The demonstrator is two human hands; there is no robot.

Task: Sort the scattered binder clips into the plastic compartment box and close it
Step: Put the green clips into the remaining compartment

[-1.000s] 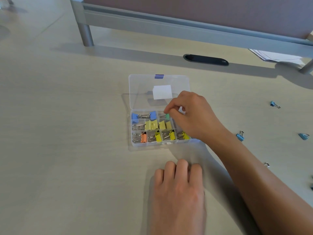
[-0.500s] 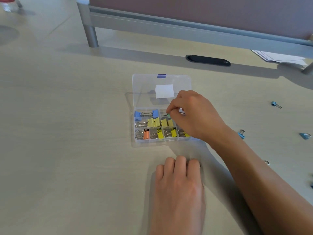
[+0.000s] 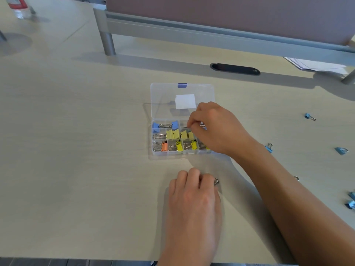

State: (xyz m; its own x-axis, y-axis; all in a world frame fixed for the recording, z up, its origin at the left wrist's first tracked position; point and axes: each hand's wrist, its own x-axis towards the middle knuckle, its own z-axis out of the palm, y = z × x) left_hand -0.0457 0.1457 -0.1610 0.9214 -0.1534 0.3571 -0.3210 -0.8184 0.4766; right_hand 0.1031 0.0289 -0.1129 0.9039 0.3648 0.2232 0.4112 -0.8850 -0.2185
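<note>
Reaching over the open compartment box (image 3: 169, 150), centre frame: right hand (image 3: 215, 129), fingers pinched, possibly on a clip, hidden. Release squarely inside one cell. Left hand (image 3: 194, 204) curled on tabletop (image 3: 76, 169), apparently clutching a clip. Blue binder clips (image 3: 341, 150) scattered right.

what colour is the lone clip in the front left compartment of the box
Orange, the single orange binder clip in the clear plastic compartment box; the head view shows it plainly.

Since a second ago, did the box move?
No. The box still lies open at the same spot, near and left of the black slot in the desk. Only the camera shifted.
</note>
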